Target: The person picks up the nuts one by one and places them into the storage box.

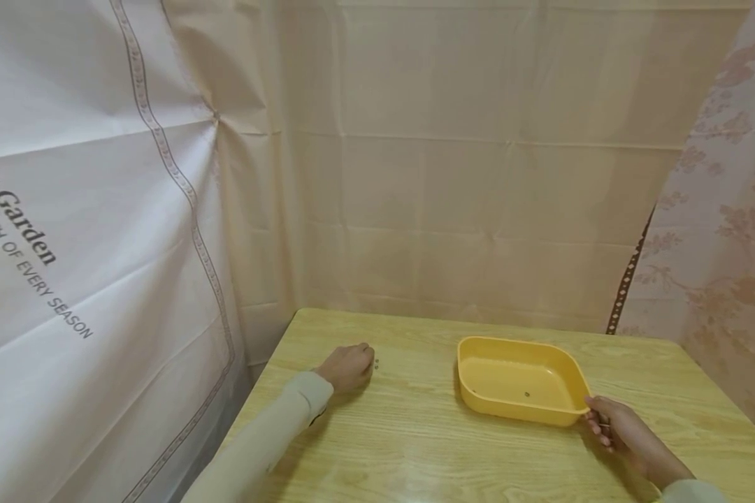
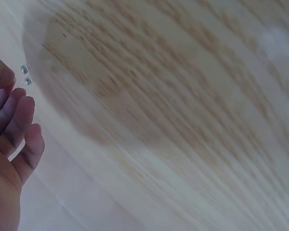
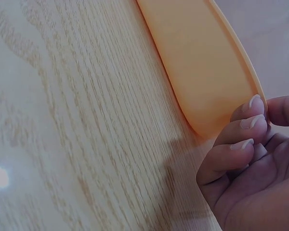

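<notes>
Two small shiny metal pieces, perhaps nuts [image 2: 26, 75], lie side by side on the wooden table. Right beside them is my left hand [image 1: 347, 368], its fingers bent and its fingertips low at the tabletop. Whether a small piece sits between thumb and fingers is hidden. My right hand [image 1: 626, 432] pinches the near right corner of a yellow plastic basin [image 1: 509, 370], thumb on one side of the rim and curled fingers on the other. Inside the basin lies a small dark metal piece [image 1: 527, 395], with another tiny dark spot near its left wall.
The light wood-grain table [image 1: 409, 447] carries the basin right of centre. A beige cloth [image 1: 428, 175] hangs behind the table. White printed cloth [image 1: 101, 209] hangs at the left, and a floral cloth [image 1: 730, 230] at the right.
</notes>
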Available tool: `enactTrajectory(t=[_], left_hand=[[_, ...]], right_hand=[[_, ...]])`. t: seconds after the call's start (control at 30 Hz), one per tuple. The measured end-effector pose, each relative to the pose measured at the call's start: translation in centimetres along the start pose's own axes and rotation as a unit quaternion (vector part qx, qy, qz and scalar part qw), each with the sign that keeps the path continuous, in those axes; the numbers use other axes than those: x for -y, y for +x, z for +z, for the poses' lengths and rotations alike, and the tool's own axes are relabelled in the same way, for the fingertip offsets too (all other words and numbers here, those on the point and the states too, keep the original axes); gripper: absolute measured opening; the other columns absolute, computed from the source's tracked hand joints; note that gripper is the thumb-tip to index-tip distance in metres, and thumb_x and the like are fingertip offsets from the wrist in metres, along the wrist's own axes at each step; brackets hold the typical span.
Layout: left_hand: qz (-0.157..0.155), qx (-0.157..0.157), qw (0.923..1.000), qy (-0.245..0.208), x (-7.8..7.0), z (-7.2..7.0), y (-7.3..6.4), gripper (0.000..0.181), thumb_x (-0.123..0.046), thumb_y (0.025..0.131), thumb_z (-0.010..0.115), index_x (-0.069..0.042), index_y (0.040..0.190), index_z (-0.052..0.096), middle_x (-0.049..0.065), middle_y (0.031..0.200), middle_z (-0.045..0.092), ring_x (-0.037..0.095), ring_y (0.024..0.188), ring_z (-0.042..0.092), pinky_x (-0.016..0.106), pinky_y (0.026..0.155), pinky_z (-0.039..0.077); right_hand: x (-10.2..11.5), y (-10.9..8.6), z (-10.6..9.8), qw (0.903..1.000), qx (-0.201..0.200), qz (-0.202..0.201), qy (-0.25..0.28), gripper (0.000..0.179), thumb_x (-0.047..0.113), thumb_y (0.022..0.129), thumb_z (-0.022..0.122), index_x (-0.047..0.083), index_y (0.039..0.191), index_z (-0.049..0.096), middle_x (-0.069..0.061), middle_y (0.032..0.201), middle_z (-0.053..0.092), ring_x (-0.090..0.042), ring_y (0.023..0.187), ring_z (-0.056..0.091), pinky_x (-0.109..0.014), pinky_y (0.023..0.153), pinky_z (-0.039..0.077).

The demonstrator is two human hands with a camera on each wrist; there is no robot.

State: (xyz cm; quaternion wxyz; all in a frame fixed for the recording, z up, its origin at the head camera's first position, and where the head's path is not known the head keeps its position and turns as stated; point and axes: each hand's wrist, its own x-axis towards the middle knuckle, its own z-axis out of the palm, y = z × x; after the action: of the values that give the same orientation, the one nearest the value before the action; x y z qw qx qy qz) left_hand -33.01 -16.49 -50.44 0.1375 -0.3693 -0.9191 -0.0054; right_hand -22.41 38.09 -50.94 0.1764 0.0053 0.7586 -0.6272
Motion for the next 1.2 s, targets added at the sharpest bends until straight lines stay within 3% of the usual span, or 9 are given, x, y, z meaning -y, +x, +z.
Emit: enactTrajectory(t=[0.33, 0.57, 1.0, 1.2], left_hand=[[0.002, -0.010, 0.9999, -0.009, 0.1, 0.7, 0.1, 0.014, -0.016, 0.104, 0.056, -0.009, 0.101, 0.069, 0.000, 0.094, 0.065, 0.009, 0.079, 0.063, 0.019, 0.064, 0.052], [0.002, -0.016, 0.9995, -0.026, 0.1, 0.4, 0.0, 0.009, -0.015, 0.103, 0.058, -0.012, 0.097, 0.066, -0.002, 0.093, 0.062, 0.006, 0.076, 0.059, 0.017, 0.061, 0.048], [0.003, -0.015, 0.9983, -0.056, -1.1, -0.2, 0.6, 0.011, -0.015, 0.103, 0.057, -0.013, 0.099, 0.067, -0.004, 0.092, 0.062, 0.005, 0.077, 0.058, 0.018, 0.064, 0.050], [0.013, -0.016, 0.9990, -0.041, -1.6, 0.0, 0.7, 0.011, -0.016, 0.103, 0.057, -0.013, 0.100, 0.067, -0.003, 0.094, 0.063, 0.004, 0.078, 0.059, 0.015, 0.065, 0.049]], right_hand=[[0.1, 0.1, -0.1, 1.0000, 0.000, 0.001, 0.003, 0.036, 0.035, 0.112, 0.036, 0.014, 0.089, 0.053, 0.006, 0.075, 0.053, -0.007, 0.058, 0.047, -0.023, 0.052, 0.043], [-0.2, 0.3, 0.0, 0.9999, -0.009, 0.013, 0.000, 0.036, 0.036, 0.112, 0.037, 0.014, 0.089, 0.054, 0.005, 0.076, 0.052, -0.008, 0.058, 0.047, -0.024, 0.052, 0.043], [0.0, 0.0, -0.1, 0.9999, -0.005, 0.010, 0.001, 0.036, 0.037, 0.112, 0.036, 0.014, 0.090, 0.053, 0.006, 0.076, 0.052, -0.007, 0.059, 0.047, -0.024, 0.053, 0.043], [0.0, 0.1, -0.1, 1.0000, 0.000, 0.009, 0.003, 0.036, 0.037, 0.112, 0.036, 0.015, 0.089, 0.053, 0.005, 0.076, 0.052, -0.008, 0.059, 0.047, -0.024, 0.053, 0.043]])
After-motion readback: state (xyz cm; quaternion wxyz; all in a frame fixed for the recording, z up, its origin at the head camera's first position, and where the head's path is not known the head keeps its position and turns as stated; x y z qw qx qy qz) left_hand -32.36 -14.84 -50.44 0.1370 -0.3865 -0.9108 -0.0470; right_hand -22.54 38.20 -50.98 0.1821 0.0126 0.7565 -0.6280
